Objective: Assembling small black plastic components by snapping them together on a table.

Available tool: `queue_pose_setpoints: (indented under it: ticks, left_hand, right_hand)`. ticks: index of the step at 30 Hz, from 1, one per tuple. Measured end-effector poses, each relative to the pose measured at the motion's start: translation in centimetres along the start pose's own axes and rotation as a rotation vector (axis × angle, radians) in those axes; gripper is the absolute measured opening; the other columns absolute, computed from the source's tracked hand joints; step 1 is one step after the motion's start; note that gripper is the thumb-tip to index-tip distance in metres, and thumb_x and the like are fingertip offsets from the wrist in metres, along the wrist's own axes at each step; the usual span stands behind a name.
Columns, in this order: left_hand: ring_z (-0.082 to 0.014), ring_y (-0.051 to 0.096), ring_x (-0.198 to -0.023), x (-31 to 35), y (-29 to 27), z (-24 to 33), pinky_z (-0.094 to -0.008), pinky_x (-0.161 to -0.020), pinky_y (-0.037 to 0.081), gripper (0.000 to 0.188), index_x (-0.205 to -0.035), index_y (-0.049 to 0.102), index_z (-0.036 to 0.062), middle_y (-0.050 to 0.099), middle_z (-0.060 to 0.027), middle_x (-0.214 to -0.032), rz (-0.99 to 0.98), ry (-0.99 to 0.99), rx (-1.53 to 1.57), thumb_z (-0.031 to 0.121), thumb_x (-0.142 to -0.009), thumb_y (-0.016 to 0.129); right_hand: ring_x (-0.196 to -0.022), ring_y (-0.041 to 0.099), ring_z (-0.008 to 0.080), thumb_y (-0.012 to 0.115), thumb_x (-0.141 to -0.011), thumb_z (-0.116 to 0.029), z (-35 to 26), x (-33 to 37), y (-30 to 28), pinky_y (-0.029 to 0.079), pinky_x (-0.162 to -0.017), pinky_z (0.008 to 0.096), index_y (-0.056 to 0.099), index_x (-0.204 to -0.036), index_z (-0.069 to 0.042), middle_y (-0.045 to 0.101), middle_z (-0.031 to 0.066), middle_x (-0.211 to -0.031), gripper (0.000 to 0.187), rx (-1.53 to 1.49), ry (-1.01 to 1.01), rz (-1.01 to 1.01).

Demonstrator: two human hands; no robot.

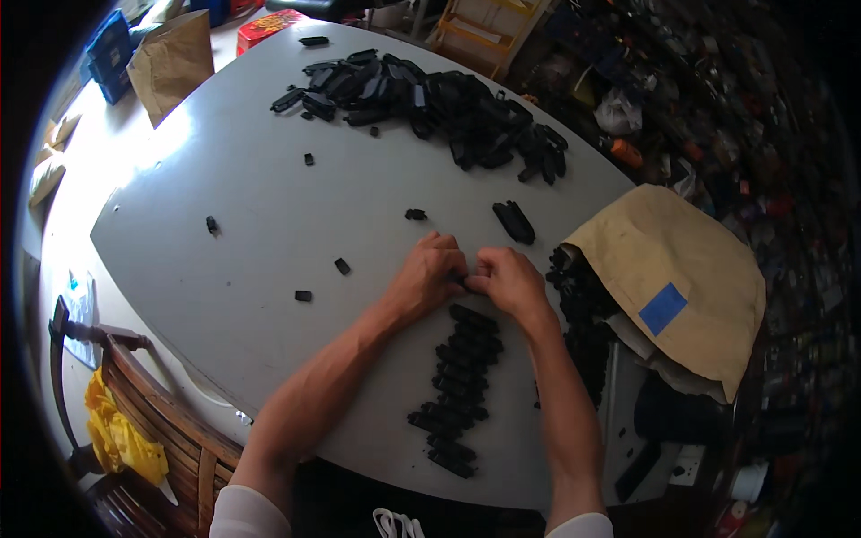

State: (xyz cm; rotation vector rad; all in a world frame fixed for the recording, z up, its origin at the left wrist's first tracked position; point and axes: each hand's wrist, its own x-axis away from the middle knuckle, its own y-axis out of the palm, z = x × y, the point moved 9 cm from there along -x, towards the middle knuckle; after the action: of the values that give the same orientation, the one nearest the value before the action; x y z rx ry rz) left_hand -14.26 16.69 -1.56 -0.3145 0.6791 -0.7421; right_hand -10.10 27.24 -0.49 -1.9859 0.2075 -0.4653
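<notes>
My left hand [430, 271] and my right hand [511, 285] meet over the middle of the table, fingers closed and tips nearly touching. Something dark and small shows between them, mostly hidden by the fingers, so its kind cannot be made out. Just below the hands, an uneven column of black, oblong plastic parts [462, 387] runs toward me, laid side by side. Beyond the right hand rests a larger black ribbed part [514, 222]. A small black piece [415, 214] lies past the left hand.
Across the far side of the white table [251, 296] spreads a heap of black plastic parts [430, 99]. Black pieces spill from a brown paper bag [686, 260] on the right. Several small black bits lie to the left. A wooden chair [157, 403] stands at the lower left.
</notes>
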Motion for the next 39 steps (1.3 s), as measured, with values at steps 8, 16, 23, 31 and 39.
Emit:
queue_pose_setpoints:
  ticks: [8,16,23,31,39]
  left_hand:
    - [-0.0277,0.053,-0.084,-0.1,-0.3,-0.6,-0.0367,-0.075,0.043,0.026,-0.075,0.063,0.0066,0.057,-0.007,-0.083,-0.016,-0.058,-0.052,0.008,-0.054,0.078]
    - [-0.0264,0.053,-0.087,0.4,-0.1,-0.6,-0.0363,-0.077,0.044,0.027,-0.081,0.065,0.0066,0.059,-0.0063,-0.086,-0.085,-0.077,-0.031,0.005,-0.057,0.078]
    - [-0.0272,0.056,-0.092,-1.8,-0.5,-0.6,-0.0369,-0.082,0.046,0.029,-0.089,0.066,0.0061,0.059,-0.0077,-0.089,-0.402,-0.287,0.052,-0.007,-0.063,0.066]
    - [-0.0334,0.055,-0.089,-9.2,2.5,1.0,-0.041,-0.074,0.046,0.026,-0.092,0.064,0.0061,0.053,-0.0134,-0.091,0.008,0.145,-0.411,-0.006,-0.069,0.063]
    - [-0.0342,0.057,-0.081,-8.3,3.3,0.8,-0.0429,-0.066,0.046,0.01,-0.085,0.053,0.0029,0.051,-0.0138,-0.091,-0.048,0.072,-0.431,0.003,-0.076,0.058]
  right_hand:
    - [-0.067,0.058,0.025,0.073,-0.073,-0.019,0.1,0.2,0.5,0.043,-0.058,0.0377,0.055,-0.071,-0.005,0.059,0.0092,-0.067,0.023,-0.072,-0.073,0.041]
    - [-0.056,0.055,0.0228,0.066,-0.072,-0.002,7.1,1.6,-5.3,0.044,-0.054,0.0321,0.06,-0.075,0.0,0.055,0.0119,-0.061,0.007,-0.31,-0.12,0.403]
    - [-0.083,0.058,0.0379,0.061,-0.072,0.003,7.5,1.2,-3.8,0.048,-0.068,0.0451,0.055,-0.085,0.0,0.054,0.0185,-0.087,0.014,0.501,-0.155,0.466]
    - [-0.075,0.06,0.0369,0.06,-0.075,0.002,7.5,2.1,-4.6,0.049,-0.064,0.0417,0.052,-0.083,0.001,0.057,0.0163,-0.081,0.012,0.135,-0.261,0.462]
    - [-0.061,0.059,0.0125,0.06,-0.08,0.001,9.6,2.5,-3.8,0.051,-0.048,0.0257,0.052,-0.087,0.002,0.058,0.0085,-0.08,0.011,-0.489,-0.048,0.28]
